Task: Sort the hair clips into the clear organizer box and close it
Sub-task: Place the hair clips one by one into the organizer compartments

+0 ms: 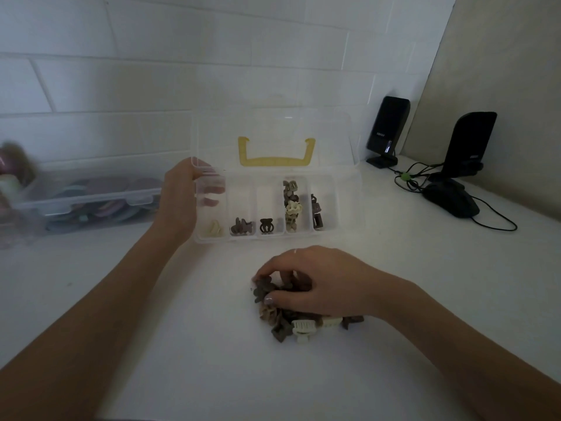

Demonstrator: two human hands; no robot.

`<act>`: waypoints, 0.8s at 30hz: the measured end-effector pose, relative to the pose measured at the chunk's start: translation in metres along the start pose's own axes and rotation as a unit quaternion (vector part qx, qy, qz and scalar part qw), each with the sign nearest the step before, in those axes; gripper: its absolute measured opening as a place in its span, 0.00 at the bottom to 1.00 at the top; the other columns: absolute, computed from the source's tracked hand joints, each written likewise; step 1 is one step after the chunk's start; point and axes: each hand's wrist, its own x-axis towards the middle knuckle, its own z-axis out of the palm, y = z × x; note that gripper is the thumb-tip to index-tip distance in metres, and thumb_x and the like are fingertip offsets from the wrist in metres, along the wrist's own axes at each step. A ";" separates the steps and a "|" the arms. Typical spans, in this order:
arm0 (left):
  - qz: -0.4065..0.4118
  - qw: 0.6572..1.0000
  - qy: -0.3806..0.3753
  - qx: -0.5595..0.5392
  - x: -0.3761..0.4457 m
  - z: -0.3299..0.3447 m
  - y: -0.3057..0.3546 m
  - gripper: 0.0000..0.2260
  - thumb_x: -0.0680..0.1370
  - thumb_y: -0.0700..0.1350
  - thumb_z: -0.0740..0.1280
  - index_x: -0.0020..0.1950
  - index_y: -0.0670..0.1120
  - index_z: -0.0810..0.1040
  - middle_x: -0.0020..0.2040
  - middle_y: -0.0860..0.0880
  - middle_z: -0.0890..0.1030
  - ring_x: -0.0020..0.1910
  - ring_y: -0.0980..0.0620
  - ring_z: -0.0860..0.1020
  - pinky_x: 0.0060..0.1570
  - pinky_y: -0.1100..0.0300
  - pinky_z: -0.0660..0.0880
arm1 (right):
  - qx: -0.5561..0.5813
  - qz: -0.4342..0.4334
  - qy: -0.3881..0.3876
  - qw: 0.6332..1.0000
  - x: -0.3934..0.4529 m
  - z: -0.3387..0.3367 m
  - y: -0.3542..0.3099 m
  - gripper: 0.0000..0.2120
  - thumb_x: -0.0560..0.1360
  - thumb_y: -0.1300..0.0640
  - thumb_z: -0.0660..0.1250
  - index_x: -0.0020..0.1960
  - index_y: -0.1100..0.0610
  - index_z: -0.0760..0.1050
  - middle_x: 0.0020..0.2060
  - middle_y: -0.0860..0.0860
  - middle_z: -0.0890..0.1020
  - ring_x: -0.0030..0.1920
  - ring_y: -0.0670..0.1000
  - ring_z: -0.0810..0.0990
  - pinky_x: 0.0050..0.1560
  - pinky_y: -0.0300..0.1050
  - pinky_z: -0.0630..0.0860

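Note:
The clear organizer box (343, 205) stands open on the white table, its lid (273, 123) with a yellow handle (274, 161) leaning back against the wall. Its several compartments hold a few cream, brown and dark hair clips (292, 208). My left hand (179, 202) grips the box's left wall, fingers inside the leftmost compartment. In front of the box lies a pile of brown, tan and cream hair clips (291, 325). My right hand (312, 284) rests on top of that pile, fingers pinched on a dark brown clip (261, 287).
A clear lidded bin (91, 205) with coloured round items sits at the left against the wall. Two black speakers (387, 132) (469, 144) and a black mouse (450, 199) with cables stand at the right.

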 end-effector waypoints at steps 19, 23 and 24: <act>0.012 1.000 -0.010 0.006 0.000 -0.001 -0.002 0.09 0.72 0.39 0.54 0.35 0.45 0.70 0.30 0.51 0.79 0.27 0.55 0.77 0.31 0.61 0.71 | 0.232 0.058 0.235 0.942 0.006 0.000 0.013 0.18 0.70 0.59 0.73 0.56 0.48 0.74 0.44 0.38 0.77 0.42 0.42 0.78 0.40 0.31 0.73; 0.011 1.000 -0.013 0.003 0.000 0.000 -0.001 0.08 0.72 0.39 0.54 0.35 0.44 0.70 0.31 0.50 0.79 0.27 0.55 0.77 0.31 0.60 0.71 | 0.290 0.066 0.238 0.924 0.007 0.001 0.020 0.17 0.68 0.62 0.74 0.52 0.54 0.71 0.48 0.48 0.82 0.41 0.50 0.80 0.38 0.36 0.73; 0.011 1.000 -0.015 0.004 0.000 0.000 -0.002 0.07 0.70 0.41 0.54 0.35 0.44 0.70 0.31 0.51 0.79 0.27 0.55 0.77 0.31 0.61 0.71 | 0.295 0.065 0.234 0.924 0.007 0.001 0.021 0.17 0.69 0.63 0.74 0.52 0.55 0.70 0.48 0.50 0.82 0.42 0.52 0.80 0.39 0.38 0.74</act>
